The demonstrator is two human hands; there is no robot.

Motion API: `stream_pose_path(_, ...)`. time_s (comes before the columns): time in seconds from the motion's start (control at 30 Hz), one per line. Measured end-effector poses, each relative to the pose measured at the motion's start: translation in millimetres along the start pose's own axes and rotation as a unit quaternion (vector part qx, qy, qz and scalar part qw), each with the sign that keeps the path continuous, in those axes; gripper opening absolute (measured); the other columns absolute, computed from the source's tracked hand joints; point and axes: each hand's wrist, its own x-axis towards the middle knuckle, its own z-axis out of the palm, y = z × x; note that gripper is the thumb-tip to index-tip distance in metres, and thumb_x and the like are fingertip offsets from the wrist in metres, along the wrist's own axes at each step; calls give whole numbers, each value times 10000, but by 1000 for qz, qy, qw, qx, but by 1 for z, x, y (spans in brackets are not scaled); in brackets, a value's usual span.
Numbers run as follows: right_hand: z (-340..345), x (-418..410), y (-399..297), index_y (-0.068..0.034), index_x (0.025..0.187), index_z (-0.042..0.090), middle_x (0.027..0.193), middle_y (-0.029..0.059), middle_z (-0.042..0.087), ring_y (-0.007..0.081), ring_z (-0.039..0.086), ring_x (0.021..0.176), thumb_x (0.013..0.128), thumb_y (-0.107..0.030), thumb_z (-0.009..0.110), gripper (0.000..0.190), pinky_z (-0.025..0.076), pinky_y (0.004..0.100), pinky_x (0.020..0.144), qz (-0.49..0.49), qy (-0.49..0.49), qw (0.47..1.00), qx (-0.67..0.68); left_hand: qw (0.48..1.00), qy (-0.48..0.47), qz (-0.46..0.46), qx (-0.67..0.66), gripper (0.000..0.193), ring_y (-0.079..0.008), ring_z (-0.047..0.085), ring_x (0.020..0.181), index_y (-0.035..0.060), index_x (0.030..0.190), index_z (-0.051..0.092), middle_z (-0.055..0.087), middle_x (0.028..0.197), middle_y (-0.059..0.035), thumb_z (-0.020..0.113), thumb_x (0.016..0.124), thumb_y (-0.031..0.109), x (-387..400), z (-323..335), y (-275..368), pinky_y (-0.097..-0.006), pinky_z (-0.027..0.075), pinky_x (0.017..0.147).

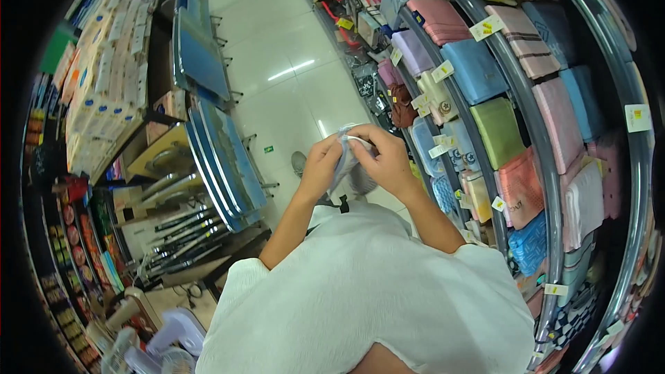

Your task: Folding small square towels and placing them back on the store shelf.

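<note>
In front of my chest, both hands grip a piece of light grey-white cloth [337, 172] by its upper edge. My left hand [323, 162] pinches it between thumb and fingers. Close beside it, my right hand [383, 158] holds the same edge, the thumb pressed near a white strip. The cloth hangs below the fingers, and its lower part is partly hidden by my hands. I cannot tell whether it is a towel or another cloth item.
To my right, tiered racks carry folded towels, among them a blue towel [474, 71] and a green towel [497, 132], with price tags on the rails. Folding tables [202, 54] lean at left, near stacked tissue packs [111, 72]. A tiled aisle floor [275, 36] runs ahead.
</note>
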Motion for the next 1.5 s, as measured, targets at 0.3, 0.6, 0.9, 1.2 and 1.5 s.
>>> stream_pose_path(0.3, 77, 97, 3, -38, 926, 592, 712, 82, 614, 159, 583, 584, 806, -110, 613, 142, 447, 256, 536, 74, 67, 995, -7, 989, -9, 51, 137, 318, -144, 479, 663, -26, 992, 584, 560, 698, -97, 400, 869, 203, 77, -101, 31, -282, 406, 642)
stream_pose_path(0.6, 166, 194, -6, -13, 915, 521, 651, 58, 587, 83, 527, 569, 798, -77, 622, 167, 413, 231, 514, 78, 55, 995, 9, 981, -9, 118, 156, 299, -179, 469, 615, -25, 944, 578, 524, 655, -114, 433, 898, 232, 115, -210, 72, -290, 389, 586)
stream_pose_path(0.9, 245, 235, 22, -14, 1111, 381, 845, 119, 621, 153, 609, 766, 826, -58, 577, 348, 463, 249, 674, -5, -78, 984, 160, 947, 65, 262, 173, 335, -221, 454, 638, -39, 776, 532, 466, 705, -90, 418, 924, 239, 149, -313, 108, -298, 386, 601)
stream_pose_path(1.2, 263, 290, 103, -13, 964, 547, 737, 143, 582, 301, 571, 751, 777, -261, 612, 317, 425, 398, 792, -133, -407, 900, -81, 918, 92, 294, 248, 450, -171, 426, 573, -42, 661, 494, 447, 635, -71, 403, 910, 322, 182, -437, 199, -283, 316, 517)
stream_pose_path(1.5, 225, 415, 106, -71, 977, 562, 897, 70, 561, 216, 538, 904, 744, -196, 625, 271, 296, 417, 981, -214, -370, 891, -153, 837, 320, 314, 312, 536, -135, 490, 643, -60, 779, 551, 539, 723, -89, 343, 937, 407, 277, -511, 233, -238, 354, 563)
